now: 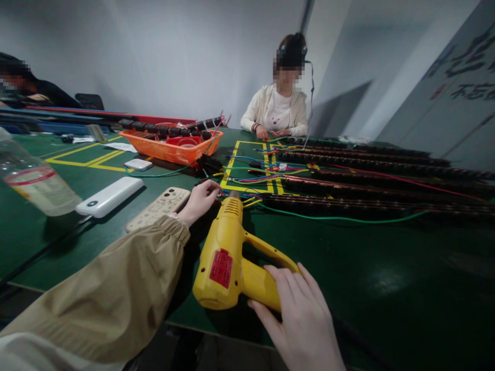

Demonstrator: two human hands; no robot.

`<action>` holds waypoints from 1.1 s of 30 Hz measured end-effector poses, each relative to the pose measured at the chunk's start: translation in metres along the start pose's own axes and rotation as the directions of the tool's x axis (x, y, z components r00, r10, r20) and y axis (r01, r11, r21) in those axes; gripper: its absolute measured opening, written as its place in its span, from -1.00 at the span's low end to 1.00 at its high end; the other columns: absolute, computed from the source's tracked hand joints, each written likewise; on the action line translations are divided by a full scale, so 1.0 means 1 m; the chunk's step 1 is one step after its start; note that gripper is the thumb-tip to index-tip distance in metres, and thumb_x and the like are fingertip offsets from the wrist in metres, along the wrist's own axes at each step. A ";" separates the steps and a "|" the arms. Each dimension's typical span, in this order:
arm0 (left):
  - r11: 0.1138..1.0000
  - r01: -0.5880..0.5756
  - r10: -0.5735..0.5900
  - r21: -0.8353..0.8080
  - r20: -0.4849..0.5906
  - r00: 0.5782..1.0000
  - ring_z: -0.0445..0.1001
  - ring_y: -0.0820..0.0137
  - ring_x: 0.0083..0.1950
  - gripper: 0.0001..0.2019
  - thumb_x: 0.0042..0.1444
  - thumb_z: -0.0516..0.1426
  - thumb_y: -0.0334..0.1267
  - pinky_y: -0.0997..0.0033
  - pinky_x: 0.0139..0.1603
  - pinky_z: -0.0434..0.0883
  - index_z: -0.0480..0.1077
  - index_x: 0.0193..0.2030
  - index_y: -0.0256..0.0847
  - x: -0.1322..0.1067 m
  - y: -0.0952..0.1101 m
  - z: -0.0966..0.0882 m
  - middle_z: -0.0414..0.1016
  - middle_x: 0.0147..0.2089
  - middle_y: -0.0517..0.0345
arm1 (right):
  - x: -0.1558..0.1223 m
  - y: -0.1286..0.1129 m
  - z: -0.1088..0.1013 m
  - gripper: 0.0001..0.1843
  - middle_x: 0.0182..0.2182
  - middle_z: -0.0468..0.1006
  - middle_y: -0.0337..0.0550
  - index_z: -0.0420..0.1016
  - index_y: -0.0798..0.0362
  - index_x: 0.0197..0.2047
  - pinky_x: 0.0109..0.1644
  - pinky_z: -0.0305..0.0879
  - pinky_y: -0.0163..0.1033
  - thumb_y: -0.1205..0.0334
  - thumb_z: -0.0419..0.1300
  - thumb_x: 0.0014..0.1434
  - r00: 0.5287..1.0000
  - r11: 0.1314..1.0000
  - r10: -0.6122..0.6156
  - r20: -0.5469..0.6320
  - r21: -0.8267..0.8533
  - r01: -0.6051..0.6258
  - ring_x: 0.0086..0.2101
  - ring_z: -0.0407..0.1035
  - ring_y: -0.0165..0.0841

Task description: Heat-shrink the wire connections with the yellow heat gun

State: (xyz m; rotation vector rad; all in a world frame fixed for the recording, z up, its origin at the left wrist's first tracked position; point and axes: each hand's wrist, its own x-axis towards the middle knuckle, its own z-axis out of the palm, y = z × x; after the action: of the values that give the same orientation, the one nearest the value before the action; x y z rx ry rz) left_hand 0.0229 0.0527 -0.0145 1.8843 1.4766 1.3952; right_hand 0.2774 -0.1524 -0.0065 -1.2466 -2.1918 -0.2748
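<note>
A yellow heat gun (pixel 220 252) with a red label lies in the grip of my right hand (pixel 297 309), whose fingers wrap round its handle. Its nozzle points away from me, toward colored wire ends (pixel 251 198). Just left of the nozzle, my left hand (pixel 201 201) has its fingers pinched together at the wire ends; what sits between the fingertips is too small to make out. The wires run into long dark strips (pixel 348 203) that stretch off to the right. A loose green wire (pixel 348 219) curves along the nearest strip.
An orange basket (pixel 166 147) holds dark coiled parts. Left of my arm are a phone (pixel 158 208), a white power bank (pixel 110 196) and a plastic bottle (pixel 38 180). A co-worker (pixel 276 111) sits across the green table (pixel 367 273); another person is at far left.
</note>
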 end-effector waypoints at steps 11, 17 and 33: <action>0.999 -0.012 0.011 0.039 0.007 1.000 0.47 0.34 -0.24 -0.86 0.09 0.08 -0.24 0.34 -0.19 0.41 0.42 -0.32 -0.23 0.000 0.007 -0.004 0.53 -0.30 0.05 | 0.010 -0.004 0.005 -0.56 -0.24 0.50 -0.11 0.35 0.10 0.01 0.21 0.12 0.11 -0.07 -0.02 0.28 0.997 0.995 0.038 0.070 0.094 -0.045 -0.20 0.39 -0.24; 1.000 -0.001 0.001 0.027 0.014 1.000 0.47 0.35 -0.27 -0.84 0.10 0.08 -0.22 0.35 -0.21 0.41 0.42 -0.29 -0.24 0.000 0.005 -0.004 0.54 -0.30 0.05 | 0.009 -0.004 0.006 -0.60 -0.23 0.50 -0.11 0.36 0.10 -0.01 0.25 0.08 0.09 -0.02 0.06 0.25 0.997 0.989 0.061 0.051 0.131 -0.067 -0.20 0.39 -0.25; 0.990 0.052 -0.050 -0.132 0.022 0.999 0.51 0.41 -0.42 -0.87 0.09 0.08 -0.24 0.46 -0.42 0.41 0.34 -0.31 -0.25 -0.002 0.004 0.001 0.47 -0.35 0.13 | -0.004 0.018 -0.011 -0.60 -0.18 0.51 -0.12 0.30 0.11 0.02 0.21 0.02 -0.05 0.03 0.10 0.22 0.999 0.999 -0.040 0.023 0.006 0.040 -0.17 0.39 -0.25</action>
State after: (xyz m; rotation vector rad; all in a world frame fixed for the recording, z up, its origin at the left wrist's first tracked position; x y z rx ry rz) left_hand 0.0261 0.0495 -0.0125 1.7619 1.3775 1.4116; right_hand 0.2980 -0.1511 -0.0023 -1.2094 -2.2379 -0.2710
